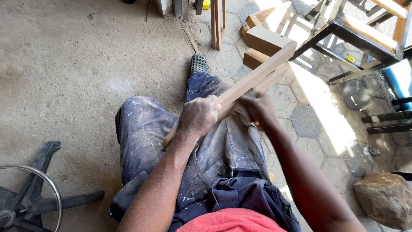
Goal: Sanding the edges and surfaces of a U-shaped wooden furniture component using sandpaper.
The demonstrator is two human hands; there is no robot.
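A long pale wooden bar (257, 75) slants from my lap up toward the upper right. A second, thinner strip (274, 78) lies just under it. My left hand (198, 116) is closed around the bar's lower part, above my knee in paint-spotted blue trousers (146, 129). My right hand (257, 106) is clenched against the underside of the bar, just right of the left hand. What its fingers hold is hidden in shadow.
Wooden blocks (266, 39) lie on the patterned tile floor ahead. A black metal frame with wooden slats (356, 34) stands at upper right. A large stone (386, 198) sits at lower right. A black swivel-chair base (30, 202) is at lower left on bare concrete.
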